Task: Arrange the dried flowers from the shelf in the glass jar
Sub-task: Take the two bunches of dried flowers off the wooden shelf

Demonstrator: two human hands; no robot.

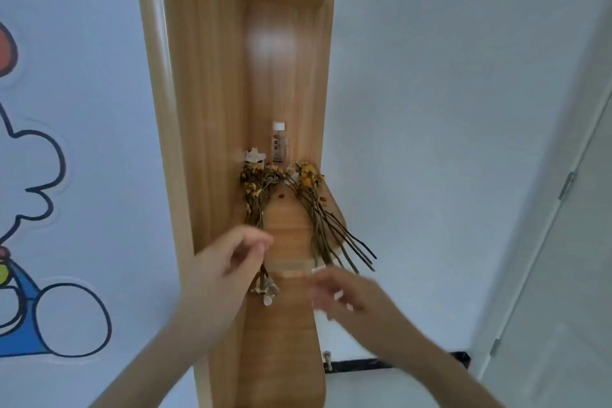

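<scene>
Two bunches of dried flowers lie on the wooden shelf (291, 235): a left bunch (258, 185) with brownish-yellow heads and a right bunch (309, 179) with yellow heads, whose long stems reach past the shelf's front edge. A small clear bottle (279, 142) with a white cap stands upright behind them. My left hand (228, 262) pinches thin stems at the near end of the left bunch, and a sprig with pale blossoms (265, 288) hangs below its fingers. My right hand (344, 295) is blurred, fingers apart, just below the right bunch's stem ends and holding nothing.
The shelf is a narrow wooden niche with a tall side panel (185, 142) on the left and a white wall (447, 109) on the right. A cartoon wall sticker (39, 175) is at far left. A door edge (569, 182) with hinges is at far right.
</scene>
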